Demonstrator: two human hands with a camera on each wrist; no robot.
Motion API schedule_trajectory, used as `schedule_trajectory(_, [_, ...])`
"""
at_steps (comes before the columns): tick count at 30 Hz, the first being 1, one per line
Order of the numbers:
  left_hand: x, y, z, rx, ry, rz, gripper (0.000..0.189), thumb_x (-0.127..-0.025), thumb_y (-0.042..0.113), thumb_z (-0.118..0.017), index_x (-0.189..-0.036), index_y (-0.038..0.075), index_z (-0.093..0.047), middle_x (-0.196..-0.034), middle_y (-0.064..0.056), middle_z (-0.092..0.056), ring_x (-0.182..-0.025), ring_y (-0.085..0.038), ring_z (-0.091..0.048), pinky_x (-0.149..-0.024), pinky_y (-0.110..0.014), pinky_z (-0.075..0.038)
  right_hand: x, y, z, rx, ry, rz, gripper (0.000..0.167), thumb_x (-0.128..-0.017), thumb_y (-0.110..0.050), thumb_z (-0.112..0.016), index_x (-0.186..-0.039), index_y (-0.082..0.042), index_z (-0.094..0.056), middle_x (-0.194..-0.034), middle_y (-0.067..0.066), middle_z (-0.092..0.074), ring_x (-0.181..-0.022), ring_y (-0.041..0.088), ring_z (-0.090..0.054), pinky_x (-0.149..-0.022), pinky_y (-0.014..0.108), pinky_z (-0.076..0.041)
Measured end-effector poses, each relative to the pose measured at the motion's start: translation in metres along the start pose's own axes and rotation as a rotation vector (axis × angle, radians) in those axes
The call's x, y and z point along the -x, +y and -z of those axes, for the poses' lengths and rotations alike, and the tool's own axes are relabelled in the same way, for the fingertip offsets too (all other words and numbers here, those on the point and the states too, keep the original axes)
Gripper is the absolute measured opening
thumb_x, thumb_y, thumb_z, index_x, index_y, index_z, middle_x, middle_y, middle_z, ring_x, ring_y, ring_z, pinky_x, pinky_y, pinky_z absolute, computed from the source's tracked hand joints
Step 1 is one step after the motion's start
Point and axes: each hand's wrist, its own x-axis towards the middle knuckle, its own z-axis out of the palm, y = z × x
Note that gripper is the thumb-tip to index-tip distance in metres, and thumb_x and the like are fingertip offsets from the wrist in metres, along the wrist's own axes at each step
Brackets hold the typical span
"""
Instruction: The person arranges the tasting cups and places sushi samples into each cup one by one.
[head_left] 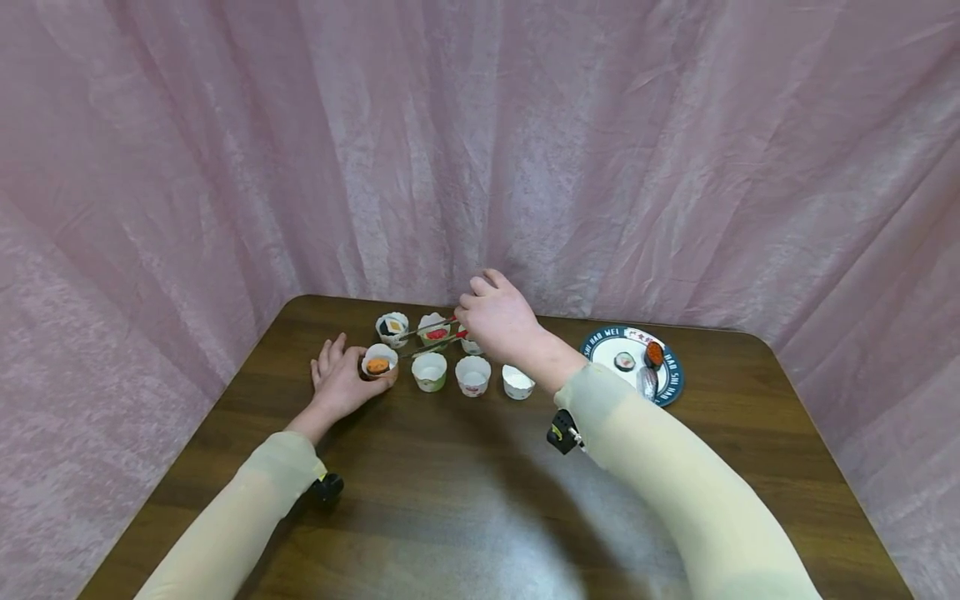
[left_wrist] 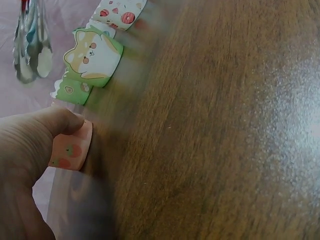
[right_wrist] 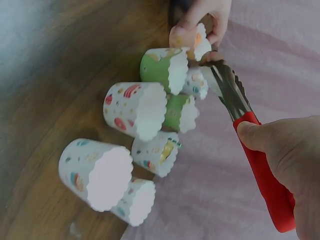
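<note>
My left hand holds a pink paper cup with a strawberry print, thumb against its near side. Inside that cup lies an orange-topped toy sushi piece. Above the cups, my right hand grips red-handled metal tongs. Their two arms are spread and reach left, the tips close to the held cup; nothing shows between them. Behind that cup, another cup holds a black, white and yellow piece. A green cup beside it holds something red.
To the right, a front row has a dog-print green cup and white cups. My right hand partly covers the back row. A blue-rimmed plate holds a sushi roll, a red-topped piece and a silvery piece. A pink curtain hangs behind.
</note>
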Motion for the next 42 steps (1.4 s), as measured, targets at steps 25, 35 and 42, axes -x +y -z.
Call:
schedule_trajectory(25, [0.008, -0.009, 0.017, 0.024, 0.048, -0.107, 0.087, -0.092, 0.045, -0.070, -0.158, 0.005, -0.032, -0.167, -0.024, -0.010, -0.153, -0.043, 0.006, -0.115, -0.071, 0.006, 0.055, 0.053, -0.003, -0.024, 0.020, -0.088, 0.014, -0.087, -0.019, -0.078, -0.101, -0.015, -0.078, -0.098, -0.003, -0.071, -0.101, 0.026, -0.056, -0.112, 0.048, -0.034])
schedule_trajectory(35, [0.015, 0.009, 0.021, -0.009, 0.057, -0.213, 0.098, -0.087, 0.061, -0.073, -0.160, 0.008, -0.032, -0.168, -0.020, -0.011, -0.154, -0.039, 0.006, -0.116, -0.067, 0.008, 0.095, 0.084, 0.008, -0.022, 0.031, -0.104, 0.036, -0.076, -0.032, -0.090, -0.101, -0.011, -0.076, -0.095, 0.001, -0.070, -0.098, 0.031, -0.055, -0.111, 0.048, -0.034])
schedule_trajectory(42, [0.023, 0.024, 0.024, -0.051, 0.051, -0.289, 0.094, -0.086, 0.059, -0.075, -0.157, 0.009, -0.038, -0.168, -0.019, -0.014, -0.154, -0.040, 0.003, -0.118, -0.066, 0.007, 0.134, 0.107, 0.011, -0.040, -0.005, -0.136, 0.035, -0.078, -0.027, -0.089, -0.106, -0.011, -0.076, -0.098, 0.003, -0.072, -0.098, 0.031, -0.055, -0.107, 0.051, -0.036])
